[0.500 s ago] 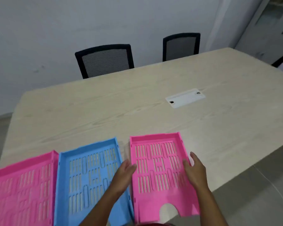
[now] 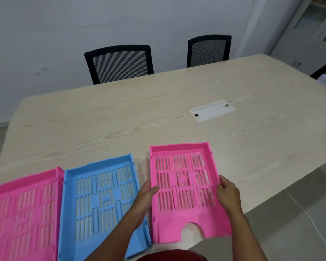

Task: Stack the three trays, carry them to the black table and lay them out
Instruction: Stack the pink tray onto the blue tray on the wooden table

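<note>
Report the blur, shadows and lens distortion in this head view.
Head view: soft, even light, with only a faint shadow between the blue slotted plastic tray and the right pink slotted plastic tray; the left pink tray is blurred near the frame edge; the pale wood-grain table bows from the wide-angle lens.

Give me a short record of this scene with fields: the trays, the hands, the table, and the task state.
trays: right pink tray, blue tray, left pink tray, side by side, not stacked
left hand: on right pink tray's left edge
right hand: on its right edge
table: light wood, two chairs behind
task state: stacking not yet done
</note>
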Action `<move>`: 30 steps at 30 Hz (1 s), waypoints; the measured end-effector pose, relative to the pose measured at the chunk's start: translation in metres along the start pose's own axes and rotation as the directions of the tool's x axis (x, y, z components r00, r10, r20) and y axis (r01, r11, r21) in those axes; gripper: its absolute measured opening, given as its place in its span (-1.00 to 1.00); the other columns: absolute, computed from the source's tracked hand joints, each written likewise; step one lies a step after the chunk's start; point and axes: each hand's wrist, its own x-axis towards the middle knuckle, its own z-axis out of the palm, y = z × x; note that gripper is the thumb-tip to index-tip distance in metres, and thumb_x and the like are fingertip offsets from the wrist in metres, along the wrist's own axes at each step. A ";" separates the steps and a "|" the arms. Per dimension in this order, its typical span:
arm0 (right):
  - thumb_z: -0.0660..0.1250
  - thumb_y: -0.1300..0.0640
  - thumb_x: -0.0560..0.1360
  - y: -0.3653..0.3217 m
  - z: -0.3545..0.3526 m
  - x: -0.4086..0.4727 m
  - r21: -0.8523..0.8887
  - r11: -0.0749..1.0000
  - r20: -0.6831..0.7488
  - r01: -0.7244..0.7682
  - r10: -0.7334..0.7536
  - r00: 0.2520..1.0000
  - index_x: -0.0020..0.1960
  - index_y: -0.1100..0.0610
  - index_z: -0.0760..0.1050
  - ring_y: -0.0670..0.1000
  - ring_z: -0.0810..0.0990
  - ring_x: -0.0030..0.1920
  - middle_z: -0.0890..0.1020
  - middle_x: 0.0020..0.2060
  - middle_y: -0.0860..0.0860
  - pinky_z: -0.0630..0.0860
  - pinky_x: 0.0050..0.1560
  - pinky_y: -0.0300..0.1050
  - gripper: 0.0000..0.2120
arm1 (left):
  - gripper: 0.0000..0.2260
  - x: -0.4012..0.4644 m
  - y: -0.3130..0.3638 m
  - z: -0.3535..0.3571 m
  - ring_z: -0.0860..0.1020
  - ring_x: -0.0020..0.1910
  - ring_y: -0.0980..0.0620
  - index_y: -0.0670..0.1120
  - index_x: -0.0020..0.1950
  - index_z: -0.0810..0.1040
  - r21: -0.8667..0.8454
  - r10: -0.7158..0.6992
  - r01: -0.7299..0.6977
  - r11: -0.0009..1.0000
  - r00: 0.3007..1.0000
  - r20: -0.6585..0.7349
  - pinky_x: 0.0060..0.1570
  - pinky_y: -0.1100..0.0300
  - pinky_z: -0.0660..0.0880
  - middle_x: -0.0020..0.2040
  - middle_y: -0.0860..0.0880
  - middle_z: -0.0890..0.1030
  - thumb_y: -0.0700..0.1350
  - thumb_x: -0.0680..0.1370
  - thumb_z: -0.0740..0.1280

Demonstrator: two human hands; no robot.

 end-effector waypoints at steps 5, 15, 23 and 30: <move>0.13 0.38 0.53 -0.029 -0.010 0.004 0.055 0.996 -0.055 0.066 -0.063 0.996 0.01 0.03 0.65 0.14 0.66 -0.23 0.72 -0.21 0.01 0.50 -0.31 -0.14 -0.61 | -0.41 -0.010 0.025 -0.002 0.31 0.51 0.01 0.13 0.57 0.23 -0.085 0.148 -0.152 0.985 0.987 -0.059 0.50 -0.14 0.22 0.55 0.06 0.33 0.02 0.57 0.36; 0.13 0.32 0.56 -0.099 0.022 -0.015 0.084 0.968 0.009 0.236 -0.238 0.971 0.02 -0.03 0.64 0.02 0.69 -0.20 0.73 -0.21 -0.07 0.50 -0.33 -0.16 -0.62 | -0.48 -0.041 0.050 -0.053 0.41 0.44 0.02 0.05 0.54 0.31 -0.222 0.252 -0.325 0.919 0.919 -0.303 0.48 -0.10 0.27 0.50 0.01 0.42 -0.08 0.59 0.33; 0.15 0.35 0.54 -0.131 0.109 -0.053 0.066 0.937 0.270 0.344 -0.348 0.898 0.08 0.19 0.61 0.15 0.69 -0.13 0.72 -0.13 0.11 0.64 -0.05 0.13 -0.72 | -0.46 -0.087 0.027 -0.146 0.36 0.48 -0.03 -0.06 0.55 0.29 -0.134 0.237 -0.353 0.926 0.819 -0.522 0.49 -0.05 0.23 0.53 -0.04 0.37 -0.12 0.59 0.34; 0.16 0.34 0.53 -0.129 0.167 -0.091 0.054 0.928 0.443 0.370 -0.354 0.824 0.11 0.17 0.56 0.02 0.67 -0.10 0.70 -0.07 0.06 0.61 -0.07 -0.04 -0.73 | -0.48 -0.125 -0.005 -0.203 0.49 0.32 -0.02 -0.06 0.52 0.34 -0.062 0.198 -0.298 0.953 0.762 -0.617 0.36 0.02 0.35 0.43 -0.07 0.48 -0.08 0.57 0.36</move>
